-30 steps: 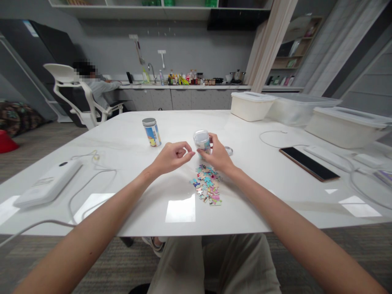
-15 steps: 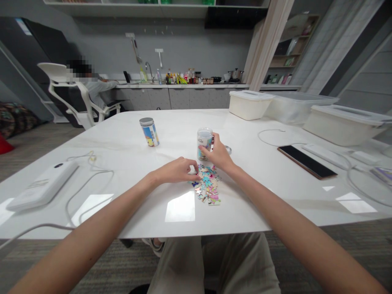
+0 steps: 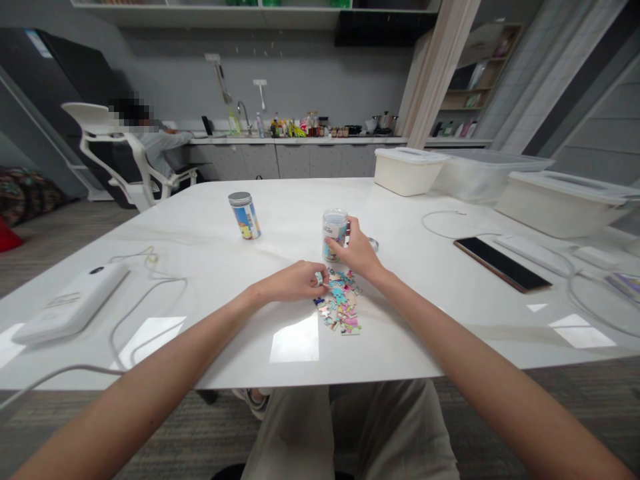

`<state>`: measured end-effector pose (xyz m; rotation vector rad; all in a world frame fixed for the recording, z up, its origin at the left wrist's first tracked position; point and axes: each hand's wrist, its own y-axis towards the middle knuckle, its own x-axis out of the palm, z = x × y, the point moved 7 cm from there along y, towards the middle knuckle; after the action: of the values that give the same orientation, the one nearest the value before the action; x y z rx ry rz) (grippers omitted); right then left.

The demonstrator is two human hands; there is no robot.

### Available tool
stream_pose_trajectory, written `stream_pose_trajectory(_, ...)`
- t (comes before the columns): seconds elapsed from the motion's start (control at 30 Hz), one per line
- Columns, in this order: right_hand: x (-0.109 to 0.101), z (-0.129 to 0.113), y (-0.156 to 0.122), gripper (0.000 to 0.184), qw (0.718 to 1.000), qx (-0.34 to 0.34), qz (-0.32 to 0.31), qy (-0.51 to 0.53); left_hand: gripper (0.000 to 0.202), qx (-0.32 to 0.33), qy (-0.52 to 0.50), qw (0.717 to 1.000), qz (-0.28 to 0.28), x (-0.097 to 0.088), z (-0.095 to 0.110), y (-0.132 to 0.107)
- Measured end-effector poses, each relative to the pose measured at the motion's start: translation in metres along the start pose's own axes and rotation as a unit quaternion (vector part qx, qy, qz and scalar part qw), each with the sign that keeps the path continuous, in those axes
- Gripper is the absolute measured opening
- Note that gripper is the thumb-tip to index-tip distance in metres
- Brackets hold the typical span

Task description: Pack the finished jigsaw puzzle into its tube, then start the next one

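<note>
Colourful jigsaw puzzle pieces (image 3: 344,308) lie in a loose pile on the white table (image 3: 210,280). At the pile's left edge my left hand (image 3: 294,281) is closed, with a light-coloured puzzle piece (image 3: 319,279) showing between thumb and fingers. My right hand (image 3: 358,252) grips the right side of an upright clear jar (image 3: 334,230) with a printed label, standing just behind the pile; its top is uncovered. A silver lid (image 3: 373,245) lies on the table behind my right hand, partly hidden by it.
A second printed jar (image 3: 245,217) with a silver lid stands at the back left. To the right lie a phone (image 3: 500,263) and cables; storage boxes (image 3: 410,173) stand behind. A white device (image 3: 75,303) with cables is at left. Someone sits in a chair (image 3: 143,167) beyond.
My left hand's fingers have closed at the pile, and a puzzle piece now shows in them. My right hand and the jar stay in place.
</note>
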<state>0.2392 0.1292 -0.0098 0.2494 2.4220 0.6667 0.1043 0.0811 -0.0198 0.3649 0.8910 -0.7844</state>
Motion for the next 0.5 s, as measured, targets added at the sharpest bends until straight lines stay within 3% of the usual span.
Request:
stream_pose_trajectory(0.13,0.000,0.000,0.000,0.051,1.000,0.002,0.000,0.005,0.012,0.030,0.008,0.997,0.068,-0.009,0.003,0.000)
stream_pose_trajectory(0.23,0.001,-0.005,0.000,0.051,0.999,-0.026,-0.011,0.018,0.012,0.049,0.011,0.970,0.238,-0.034,0.008,-0.008)
stream_pose_trajectory(0.3,0.002,-0.013,-0.002,0.052,0.997,-0.062,-0.025,0.027,0.012,0.060,0.007,0.928,0.367,-0.054,0.011,-0.020)
stream_pose_trajectory(0.37,0.003,-0.022,-0.004,0.053,0.993,-0.108,-0.044,0.034,0.012,0.059,-0.004,0.889,0.455,-0.067,0.012,-0.032)
stream_pose_trajectory(0.43,0.005,-0.033,-0.008,0.053,0.984,-0.160,-0.070,0.033,0.013,0.052,-0.006,0.868,0.493,-0.075,0.010,-0.038)
stream_pose_trajectory(0.5,0.007,-0.042,-0.013,0.053,0.974,-0.206,-0.093,0.024,0.013,0.045,0.001,0.870,0.491,-0.078,0.009,-0.038)
